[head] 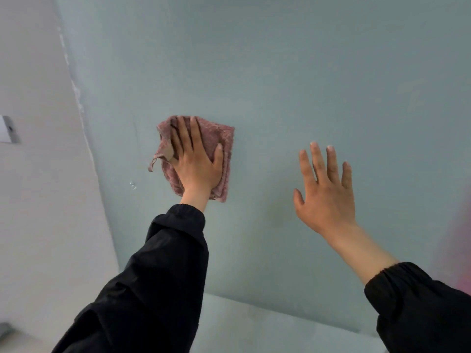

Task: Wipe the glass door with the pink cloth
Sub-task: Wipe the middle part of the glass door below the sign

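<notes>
From the head view, the frosted, pale blue-green glass door [280, 72] fills most of the frame; the folded pink terry cloth [225, 138] lies flat against it, left of the middle, with a loose tab hanging off its left edge; the left hand [196, 161] presses on the cloth with straight, spread fingers, palm flat, thumb out to the right; the right hand [327, 197] is raised well apart to the right, fingers straight and fanned wide, holding nothing; whether it touches the glass cannot be told; both arms wear black sleeves [165, 263]; a white wall [38, 200] borders the door on the left and carries a small white plate [6, 129] at the frame edge.
</notes>
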A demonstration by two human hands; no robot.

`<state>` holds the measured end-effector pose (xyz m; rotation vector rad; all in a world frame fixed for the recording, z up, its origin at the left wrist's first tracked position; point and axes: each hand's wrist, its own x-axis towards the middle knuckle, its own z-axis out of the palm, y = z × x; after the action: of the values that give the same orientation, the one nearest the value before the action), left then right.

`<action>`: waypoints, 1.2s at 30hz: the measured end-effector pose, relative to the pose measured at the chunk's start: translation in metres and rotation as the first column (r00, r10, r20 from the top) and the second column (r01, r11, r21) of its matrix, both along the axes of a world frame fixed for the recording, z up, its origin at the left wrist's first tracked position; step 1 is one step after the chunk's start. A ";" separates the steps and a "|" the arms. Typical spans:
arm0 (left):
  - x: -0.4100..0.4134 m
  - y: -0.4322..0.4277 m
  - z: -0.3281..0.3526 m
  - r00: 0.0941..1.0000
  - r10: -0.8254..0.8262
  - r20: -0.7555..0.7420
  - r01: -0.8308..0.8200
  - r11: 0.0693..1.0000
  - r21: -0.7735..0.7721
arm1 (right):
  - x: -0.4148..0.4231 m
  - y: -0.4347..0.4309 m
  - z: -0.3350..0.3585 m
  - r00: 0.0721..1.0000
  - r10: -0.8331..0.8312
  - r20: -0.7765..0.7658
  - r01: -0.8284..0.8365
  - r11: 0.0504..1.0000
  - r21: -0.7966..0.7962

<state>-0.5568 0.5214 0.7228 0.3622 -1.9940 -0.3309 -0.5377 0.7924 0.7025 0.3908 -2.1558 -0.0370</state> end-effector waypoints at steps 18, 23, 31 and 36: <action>0.007 -0.030 -0.002 0.980 -0.188 0.061 0.180 0.977 0.114 | 0.015 -0.126 0.014 0.981 0.186 0.050 -0.186 0.982 0.005; 0.009 -0.044 -0.006 0.945 -0.324 -0.034 0.326 0.942 0.076 | 0.019 -0.158 0.017 0.922 0.388 -0.009 -0.388 0.921 -0.030; 0.013 -0.078 -0.009 0.942 -0.331 -0.063 0.331 0.944 -0.005 | 0.028 -0.207 0.027 0.779 0.624 -0.053 -0.624 0.764 -0.166; 0.019 -0.088 -0.004 0.947 -0.282 -0.155 0.272 0.959 -0.082 | 0.042 -0.228 0.023 0.720 0.694 0.011 -0.674 0.702 -0.231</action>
<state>-0.5382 0.4336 0.7188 0.0124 -1.8861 -0.4619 -0.4959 0.5642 0.7257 1.0698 -1.9487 0.6475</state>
